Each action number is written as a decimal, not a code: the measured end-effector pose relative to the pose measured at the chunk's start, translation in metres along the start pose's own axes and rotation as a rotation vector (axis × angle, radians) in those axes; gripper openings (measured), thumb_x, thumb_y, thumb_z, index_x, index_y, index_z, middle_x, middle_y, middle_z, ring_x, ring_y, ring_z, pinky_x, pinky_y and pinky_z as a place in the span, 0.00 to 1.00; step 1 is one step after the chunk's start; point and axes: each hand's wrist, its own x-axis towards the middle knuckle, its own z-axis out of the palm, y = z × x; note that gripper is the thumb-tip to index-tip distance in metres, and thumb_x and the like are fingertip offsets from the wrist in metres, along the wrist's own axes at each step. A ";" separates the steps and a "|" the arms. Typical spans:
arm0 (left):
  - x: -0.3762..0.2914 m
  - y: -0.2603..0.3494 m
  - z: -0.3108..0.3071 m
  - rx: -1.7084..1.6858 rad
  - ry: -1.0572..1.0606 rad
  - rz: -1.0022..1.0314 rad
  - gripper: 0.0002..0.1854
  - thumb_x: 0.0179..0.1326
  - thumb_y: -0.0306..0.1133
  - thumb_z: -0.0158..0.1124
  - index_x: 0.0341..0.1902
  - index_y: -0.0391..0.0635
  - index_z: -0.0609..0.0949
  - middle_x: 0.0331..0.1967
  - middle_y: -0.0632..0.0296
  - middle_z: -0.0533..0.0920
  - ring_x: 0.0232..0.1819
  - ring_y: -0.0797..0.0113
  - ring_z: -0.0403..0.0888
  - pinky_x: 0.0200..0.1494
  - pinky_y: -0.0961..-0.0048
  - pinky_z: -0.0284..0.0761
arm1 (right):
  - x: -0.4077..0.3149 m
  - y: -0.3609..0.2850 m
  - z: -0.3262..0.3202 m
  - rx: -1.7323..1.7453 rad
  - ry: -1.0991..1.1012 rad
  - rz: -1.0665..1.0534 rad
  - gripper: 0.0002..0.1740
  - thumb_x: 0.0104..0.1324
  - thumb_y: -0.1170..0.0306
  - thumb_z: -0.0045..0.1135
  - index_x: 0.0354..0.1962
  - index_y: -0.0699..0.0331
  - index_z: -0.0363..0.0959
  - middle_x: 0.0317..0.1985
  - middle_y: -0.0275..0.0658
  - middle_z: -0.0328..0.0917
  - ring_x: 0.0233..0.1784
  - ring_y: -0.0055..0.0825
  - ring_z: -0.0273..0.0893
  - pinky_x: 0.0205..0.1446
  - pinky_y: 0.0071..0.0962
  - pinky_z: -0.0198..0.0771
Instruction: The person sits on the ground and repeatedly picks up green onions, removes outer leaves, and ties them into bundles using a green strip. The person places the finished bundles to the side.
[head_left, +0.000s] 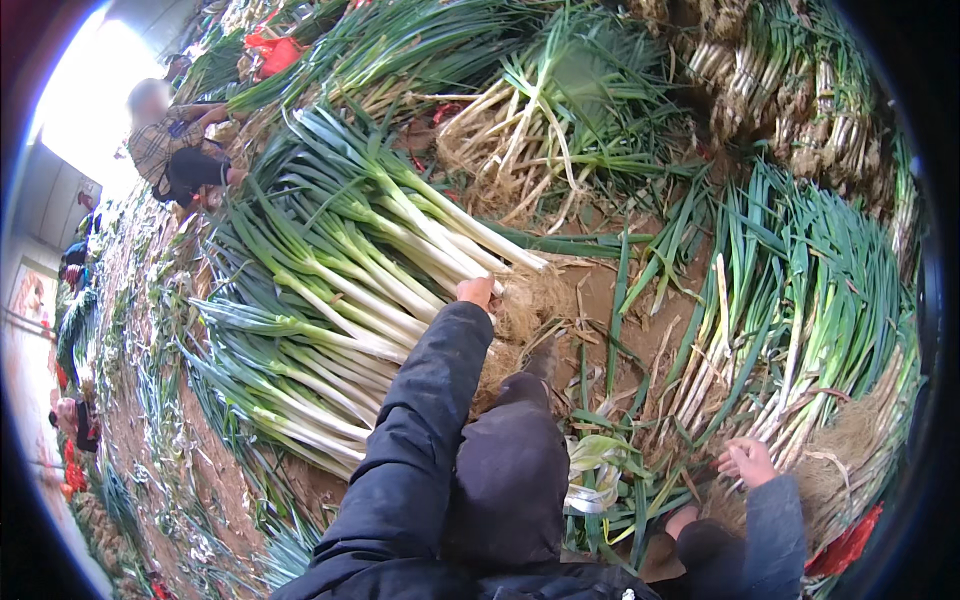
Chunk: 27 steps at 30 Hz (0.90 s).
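My left hand (478, 293) lies at the root end of a large pile of cleaned leeks or large green onions (375, 300), its fingers curled by the white stalks and the hairy roots (532, 296). Whether it grips a stalk is hard to tell. My right hand (747, 461) is at the lower right, fingers partly bent, beside the lower ends of another pile of green onions (802, 337) with dry roots and soil. No stalk shows plainly in it. Stripped pale leaves (596, 472) lie between my legs.
Untrimmed green onions (525, 142) lie ahead, with tied bundles (795, 97) stacked at the upper right. Loose leaves litter the brown ground (600, 292). A person (180, 150) sits at the upper left; others are farther off. Red plastic (847, 540) lies at the lower right.
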 end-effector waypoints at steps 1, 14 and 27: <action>0.004 0.000 0.004 -0.026 -0.024 0.029 0.13 0.64 0.34 0.63 0.32 0.35 0.77 0.22 0.57 0.77 0.17 0.64 0.73 0.19 0.66 0.71 | 0.001 0.003 0.001 -0.043 -0.013 -0.018 0.15 0.70 0.72 0.48 0.50 0.75 0.69 0.37 0.45 0.81 0.33 0.27 0.82 0.35 0.25 0.76; -0.005 -0.020 0.044 0.152 -0.277 0.047 0.09 0.65 0.24 0.55 0.46 0.34 0.78 0.34 0.53 0.83 0.25 0.66 0.80 0.25 0.74 0.76 | -0.006 -0.021 0.025 -0.306 -0.022 -0.232 0.16 0.66 0.73 0.55 0.48 0.75 0.73 0.36 0.47 0.82 0.35 0.28 0.83 0.40 0.28 0.76; -0.147 0.076 0.099 0.168 -0.599 0.381 0.08 0.68 0.29 0.55 0.43 0.39 0.81 0.32 0.62 0.82 0.27 0.76 0.74 0.31 0.81 0.70 | -0.024 -0.008 0.044 -0.810 0.000 -0.416 0.17 0.63 0.61 0.52 0.38 0.70 0.75 0.33 0.56 0.78 0.40 0.56 0.77 0.47 0.50 0.70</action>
